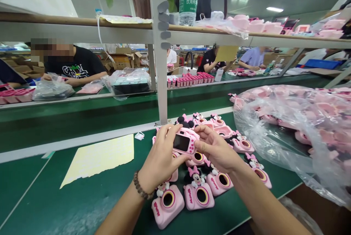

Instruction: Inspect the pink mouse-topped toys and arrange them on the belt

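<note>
- Gripping pink camera (183, 143): left hand (160, 151); screen (181, 142) wearer-side, likely for viewing.
- Right hand (218, 151): fingers curled at its edge, grip unclear.
- Pink cases (192, 195): close by, likely for reach.

Camera (184, 142): pink, rounded at the corners.
Pose: tilted, with its back turned toward the wearer.
Screen (181, 143): dark, rectangular, framed in pink.
Buttons (192, 146): deeper pink, clustered to the right of the screen.
Place: gripped at its left end by the left hand (161, 151), met at its right by the right hand (215, 148).
</note>
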{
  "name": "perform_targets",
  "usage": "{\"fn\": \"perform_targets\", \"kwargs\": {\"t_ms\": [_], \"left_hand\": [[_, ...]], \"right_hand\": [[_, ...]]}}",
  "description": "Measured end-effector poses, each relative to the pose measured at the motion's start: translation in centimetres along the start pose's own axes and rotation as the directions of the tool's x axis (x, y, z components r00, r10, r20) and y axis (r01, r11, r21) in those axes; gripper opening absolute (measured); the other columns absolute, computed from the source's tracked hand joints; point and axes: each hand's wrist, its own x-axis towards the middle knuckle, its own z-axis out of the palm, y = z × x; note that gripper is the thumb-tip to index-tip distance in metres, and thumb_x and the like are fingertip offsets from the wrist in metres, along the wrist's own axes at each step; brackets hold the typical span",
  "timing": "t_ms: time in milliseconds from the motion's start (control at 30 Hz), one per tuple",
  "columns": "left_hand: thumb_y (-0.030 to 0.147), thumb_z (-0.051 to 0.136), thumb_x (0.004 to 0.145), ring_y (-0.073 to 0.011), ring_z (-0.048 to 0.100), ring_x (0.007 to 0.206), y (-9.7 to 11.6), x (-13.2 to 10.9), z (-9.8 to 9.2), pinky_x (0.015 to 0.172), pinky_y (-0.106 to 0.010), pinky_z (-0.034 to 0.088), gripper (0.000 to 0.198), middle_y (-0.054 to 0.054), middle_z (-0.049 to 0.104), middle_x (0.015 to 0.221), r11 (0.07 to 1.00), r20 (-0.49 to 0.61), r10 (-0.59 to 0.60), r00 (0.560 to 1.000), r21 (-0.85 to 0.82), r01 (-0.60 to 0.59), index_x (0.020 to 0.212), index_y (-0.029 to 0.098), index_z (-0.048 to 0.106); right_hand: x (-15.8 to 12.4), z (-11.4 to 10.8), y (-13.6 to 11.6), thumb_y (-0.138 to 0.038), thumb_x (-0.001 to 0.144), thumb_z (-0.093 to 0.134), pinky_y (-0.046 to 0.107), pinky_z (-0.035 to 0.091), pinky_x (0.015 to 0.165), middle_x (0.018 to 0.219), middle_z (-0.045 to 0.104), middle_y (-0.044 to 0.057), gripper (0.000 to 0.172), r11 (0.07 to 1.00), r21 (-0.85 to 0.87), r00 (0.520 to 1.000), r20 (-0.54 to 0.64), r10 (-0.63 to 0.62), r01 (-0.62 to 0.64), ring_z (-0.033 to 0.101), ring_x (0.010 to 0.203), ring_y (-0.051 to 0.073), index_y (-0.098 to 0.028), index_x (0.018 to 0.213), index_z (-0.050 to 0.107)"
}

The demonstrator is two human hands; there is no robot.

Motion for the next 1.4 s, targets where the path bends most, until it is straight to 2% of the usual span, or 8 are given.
{"fn": "perform_targets", "kwargs": {"t_ms": [533, 633, 767, 933, 1067, 1167, 1267, 1400], "left_hand": [[0.017, 0.075, 0.078, -0.0275, 0.052, 0.122, -0.3, -0.2, -1.1, 0.104, -0.045, 0.051, 0.065, -0.01, 0.048, 0.129, 0.996, 0.034, 0.065, 0.997, -0.058, -0.063, 0.137, 0.024, 0.047], [0.024, 0.076, 0.079, -0.0258, 0.053, 0.119, -0.2, -0.1, -1.4, 0.104, -0.043, 0.05, 0.064, -0.01, 0.049, 0.128, 0.992, 0.011, 0.03, 0.999, -0.126, -0.028, 0.137, 0.022, 0.048], [0.033, 0.083, 0.074, -0.0251, 0.055, 0.118, -0.6, 0.2, -2.0, 0.105, -0.042, 0.049, 0.069, -0.009, 0.052, 0.125, 0.975, 0.026, 0.03, 0.999, -0.221, -0.023, 0.134, 0.022, 0.052], [0.028, 0.082, 0.076, -0.0259, 0.056, 0.119, -1.9, 0.6, -2.4, 0.105, -0.043, 0.048, 0.068, -0.009, 0.056, 0.128, 0.97, 0.044, 0.119, 0.992, -0.217, -0.106, 0.136, 0.025, 0.052], [0.039, 0.086, 0.071, -0.024, 0.061, 0.105, -2.2, 0.7, -2.3, 0.094, -0.04, 0.054, 0.063, -0.007, 0.061, 0.115, 0.973, 0.057, 0.098, 0.994, -0.216, -0.084, 0.127, 0.026, 0.061], [0.038, 0.087, 0.069, -0.0238, 0.06, 0.106, -1.6, 0.7, -2.0, 0.094, -0.039, 0.053, 0.063, -0.006, 0.062, 0.116, 0.973, -0.002, 0.11, 0.994, -0.206, -0.108, 0.126, 0.026, 0.062], [0.04, 0.09, 0.065, -0.0236, 0.059, 0.11, -0.4, 0.5, -1.4, 0.098, -0.038, 0.05, 0.066, -0.005, 0.064, 0.117, 0.959, -0.114, 0.133, 0.985, -0.236, -0.157, 0.124, 0.027, 0.063], [0.03, 0.091, 0.064, -0.0241, 0.055, 0.117, 1.1, 0.1, 0.1, 0.106, -0.041, 0.045, 0.07, -0.003, 0.063, 0.122, 0.923, -0.149, 0.18, 0.972, -0.317, -0.219, 0.127, 0.03, 0.06]], "right_hand": [[0.1, -0.5, -1.8, -0.044, 0.091, 0.069, 0.027, 0.05, 0.067, 0.098, 0.066, 0.002, 0.036, 0.98, -0.192, 0.982, 0.165, 0.094, -0.062, 0.061, 0.076, 0.013, -0.023, 0.113, 0.051], [-0.9, -0.2, -2.1, -0.044, 0.094, 0.065, 0.035, 0.054, 0.087, 0.125, 0.062, 0.009, 0.043, 0.946, -0.323, 0.985, 0.171, 0.029, 0.028, 0.064, 0.103, 0.019, -0.026, 0.131, 0.05], [-1.5, -0.1, -2.1, -0.041, 0.086, 0.075, 0.047, 0.052, 0.1, 0.146, 0.05, 0.01, 0.07, 0.749, -0.626, 0.975, 0.179, -0.13, 0.215, 0.056, 0.124, 0.028, -0.032, 0.147, 0.042], [-0.7, -1.0, -2.4, -0.038, 0.086, 0.074, 0.053, 0.048, 0.105, 0.138, 0.057, 0.013, 0.063, 0.32, -0.812, 0.858, 0.379, -0.346, 0.488, 0.054, 0.127, 0.033, -0.027, 0.143, 0.051], [-0.5, -1.8, -2.6, -0.035, 0.089, 0.068, 0.05, 0.052, 0.101, 0.136, 0.058, 0.016, 0.063, 0.236, -0.799, 0.817, 0.464, -0.342, 0.553, 0.057, 0.124, 0.034, -0.023, 0.148, 0.048], [-0.8, -2.4, -2.1, -0.039, 0.085, 0.074, 0.054, 0.046, 0.107, 0.139, 0.056, 0.014, 0.065, 0.343, -0.771, 0.835, 0.423, -0.352, 0.536, 0.053, 0.129, 0.035, -0.028, 0.145, 0.052], [-1.2, -2.1, -1.0, -0.059, 0.086, 0.066, 0.053, 0.047, 0.106, 0.146, 0.05, 0.01, 0.056, 0.722, -0.527, 0.886, 0.156, -0.436, 0.448, 0.049, 0.133, 0.034, -0.034, 0.135, 0.059], [-1.3, -0.6, 0.7, -0.084, 0.085, 0.034, 0.05, 0.057, 0.082, 0.115, 0.068, 0.015, 0.07, 0.993, 0.045, 0.993, -0.031, -0.11, 0.111, 0.063, 0.114, 0.036, -0.027, 0.109, 0.067]]}}
